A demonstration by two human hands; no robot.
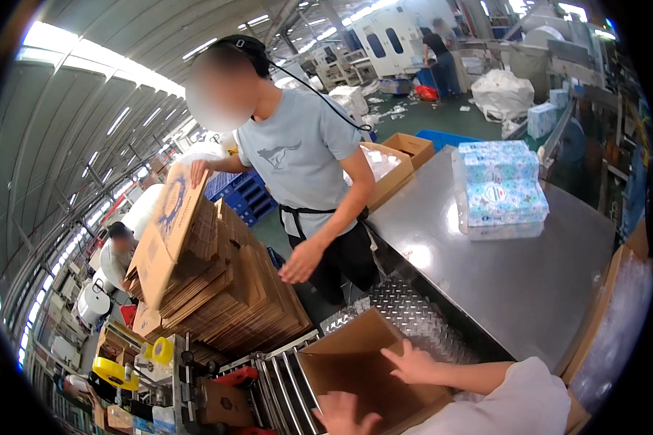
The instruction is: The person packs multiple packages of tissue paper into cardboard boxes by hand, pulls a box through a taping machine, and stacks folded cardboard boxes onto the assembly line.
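Note:
An open cardboard box (341,362) stands on the roller conveyor (286,380), its inside facing up and showing nothing in it. My left hand (347,415) is at the near left side of the box, fingers spread; whether it touches the cardboard I cannot tell. Over the box's right part reaches my right hand (412,362), its fingers apart and pointing left, with nothing held. A co-worker in a light blue shirt (297,138) stands across from me. One of that person's hands (199,170) grips a flat folded carton (168,235); the other (302,261) hangs free.
Stacked flat cartons (232,297) stand beside the co-worker. A taping machine with yellow tape rolls (116,373) is at the lower left. To the right, a metal table (500,283) bears blue wrapped packs (502,192). A carton of clear plastic (620,319) stands at far right.

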